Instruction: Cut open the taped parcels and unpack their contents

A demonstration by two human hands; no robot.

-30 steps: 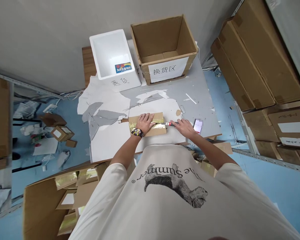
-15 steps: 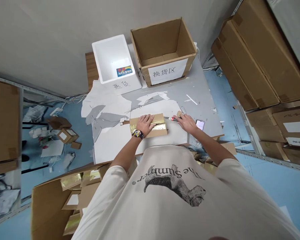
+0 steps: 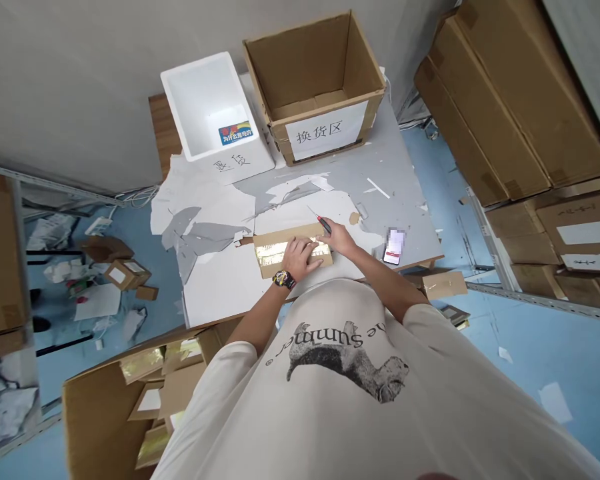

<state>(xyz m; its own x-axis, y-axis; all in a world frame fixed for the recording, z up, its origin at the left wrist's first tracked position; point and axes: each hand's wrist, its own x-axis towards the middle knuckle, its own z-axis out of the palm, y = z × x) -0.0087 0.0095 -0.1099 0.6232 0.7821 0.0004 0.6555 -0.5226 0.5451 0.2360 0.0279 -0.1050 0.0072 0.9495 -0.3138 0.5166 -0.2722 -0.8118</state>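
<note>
A small cardboard box [image 3: 267, 268] with shiny clear tape along its top lies on the worktable close to my body. My left hand [image 3: 299, 259], a watch on its wrist, rests flat on the box with its fingers stretched out. In my right hand [image 3: 338, 236] is a utility knife [image 3: 324, 224], gripped by its dark handle. Its thin blade points up and away to the left, above the box's far right corner and apart from the tape. A phone [image 3: 394, 246] with its screen lit lies to the right of that hand.
At the table's back stand a white foam box [image 3: 200, 107] holding a blue booklet [image 3: 236, 133], and a large open carton [image 3: 313, 73] with a paper label. Torn white sheeting covers part of the grey tabletop [image 3: 395, 180]. A carton of small boxes [image 3: 95, 413] is at lower left; stacked cartons [image 3: 505, 100] are at right.
My right hand has moved left with the knife, from beside the box to its far right corner, and the blade has tipped upward. My left hand has shifted slightly right along the box.
</note>
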